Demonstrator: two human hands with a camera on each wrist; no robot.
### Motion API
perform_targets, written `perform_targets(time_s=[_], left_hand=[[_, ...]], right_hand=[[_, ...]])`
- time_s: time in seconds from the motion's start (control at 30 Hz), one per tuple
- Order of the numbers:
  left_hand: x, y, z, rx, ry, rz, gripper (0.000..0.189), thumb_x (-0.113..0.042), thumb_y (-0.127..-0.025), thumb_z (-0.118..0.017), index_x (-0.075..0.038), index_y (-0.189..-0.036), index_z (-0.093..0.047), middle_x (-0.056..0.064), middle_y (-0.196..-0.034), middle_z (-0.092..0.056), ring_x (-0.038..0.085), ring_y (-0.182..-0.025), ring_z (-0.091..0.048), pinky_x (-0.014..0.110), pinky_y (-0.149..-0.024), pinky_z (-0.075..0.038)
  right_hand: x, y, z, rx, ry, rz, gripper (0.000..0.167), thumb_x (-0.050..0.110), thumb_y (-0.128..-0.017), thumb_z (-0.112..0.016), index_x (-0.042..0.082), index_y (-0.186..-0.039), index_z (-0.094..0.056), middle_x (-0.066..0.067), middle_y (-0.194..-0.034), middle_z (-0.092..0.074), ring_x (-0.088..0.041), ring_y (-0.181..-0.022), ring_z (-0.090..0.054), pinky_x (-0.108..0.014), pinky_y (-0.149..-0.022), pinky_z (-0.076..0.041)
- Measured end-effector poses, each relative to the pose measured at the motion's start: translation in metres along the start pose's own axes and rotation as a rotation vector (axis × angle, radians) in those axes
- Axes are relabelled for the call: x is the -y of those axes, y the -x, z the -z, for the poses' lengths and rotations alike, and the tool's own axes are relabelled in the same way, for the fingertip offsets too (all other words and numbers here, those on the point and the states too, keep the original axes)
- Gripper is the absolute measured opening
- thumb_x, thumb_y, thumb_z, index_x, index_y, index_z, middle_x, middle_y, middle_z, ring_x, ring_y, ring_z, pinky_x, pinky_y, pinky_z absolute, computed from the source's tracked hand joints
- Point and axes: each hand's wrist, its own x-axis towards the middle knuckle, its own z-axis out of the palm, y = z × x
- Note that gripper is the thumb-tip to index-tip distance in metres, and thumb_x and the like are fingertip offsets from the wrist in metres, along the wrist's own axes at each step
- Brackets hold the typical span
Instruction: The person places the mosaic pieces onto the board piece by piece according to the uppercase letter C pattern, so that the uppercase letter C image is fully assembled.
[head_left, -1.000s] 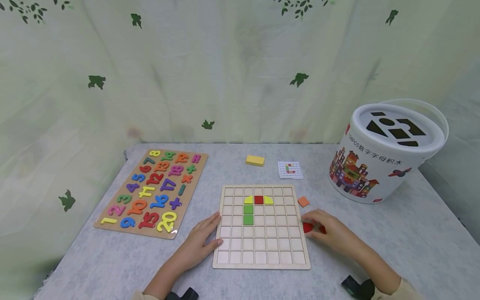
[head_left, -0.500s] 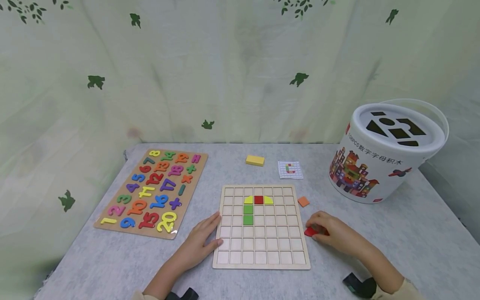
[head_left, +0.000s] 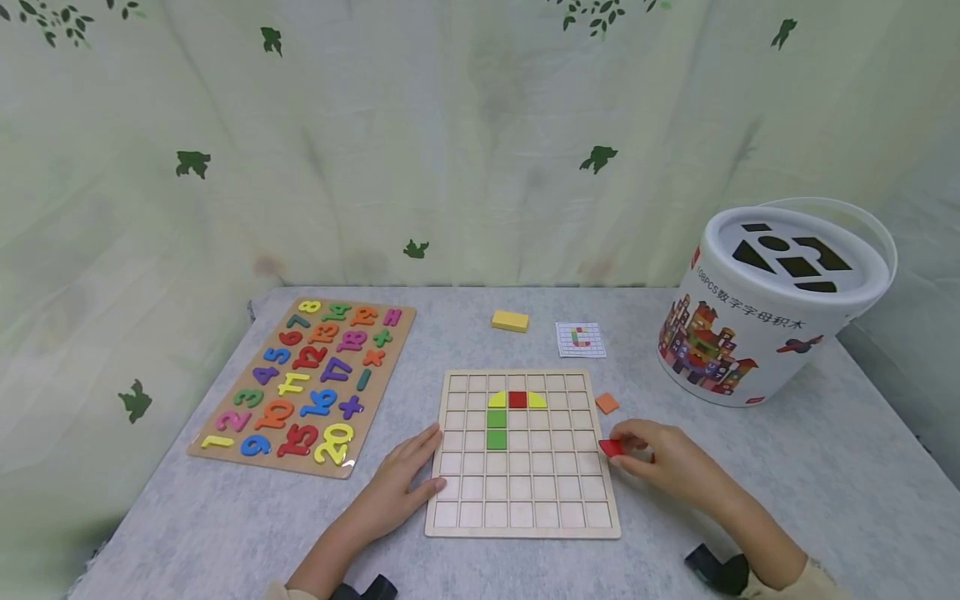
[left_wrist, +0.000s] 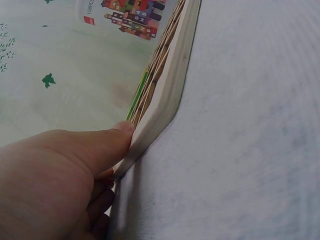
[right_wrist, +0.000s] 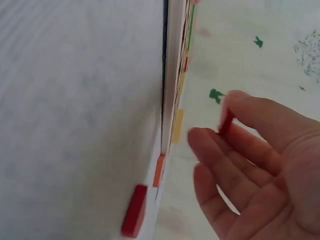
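Note:
A wooden grid board (head_left: 522, 532) lies flat. Toward its far side sit two yellow rounded-corner pieces, one of them a yellow tile (head_left: 537, 401), a red square tile (head_left: 517, 400) and two green tiles, including a green tile (head_left: 497, 439). My left hand (head_left: 397, 487) rests along the board's left edge, its thumb on the rim and its fingers extended. Just over the right edge, my right hand (head_left: 667, 462) pinches a small red block (head_left: 611, 447) between thumb and fingers; its full shape is partly covered. Another red block (right_wrist: 134, 211) lies on the table in the right wrist view.
An orange tile (head_left: 607, 403) lies by the board's right edge. Behind are a yellow block (head_left: 510, 321) and a pattern card (head_left: 581, 341). A number puzzle board (head_left: 345, 333) lies left; a white bucket (head_left: 738, 333) with a shape-slotted lid stands right.
My right hand has drawn back slightly right with the red block, then moved left again, bringing the block to the board's right edge. My left hand has stayed put.

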Motion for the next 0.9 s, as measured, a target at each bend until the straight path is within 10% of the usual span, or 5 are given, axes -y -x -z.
perform_targets(time_s=[0.5, 0.9], left_hand=[[0.001, 0.0, -0.001, -0.001, -0.012, 0.008, 0.064, -0.03, -0.087, -0.059, -0.006, -0.14, -0.031, 0.003, -0.146, -0.024, 0.027, -0.131, -0.022, 0.05, -0.101, -0.022], [0.002, -0.001, -0.001, -0.001, -0.02, 0.002, 0.064, -0.026, -0.086, -0.061, -0.005, -0.139, -0.031, 0.004, -0.146, -0.024, 0.026, -0.131, -0.022, 0.048, -0.102, -0.022]], right_hand=[[0.062, -0.026, -0.03, -0.105, -0.128, 0.181, 0.024, 0.017, -0.079, -0.07, 0.01, -0.102, -0.063, 0.008, -0.093, -0.061, -0.007, -0.08, -0.055, -0.029, -0.07, -0.05], [0.067, -0.055, -0.082, -0.005, -0.139, 0.116, 0.022, 0.021, -0.079, -0.07, 0.013, -0.099, -0.064, 0.011, -0.089, -0.056, -0.008, -0.079, -0.051, -0.022, -0.07, -0.045]])
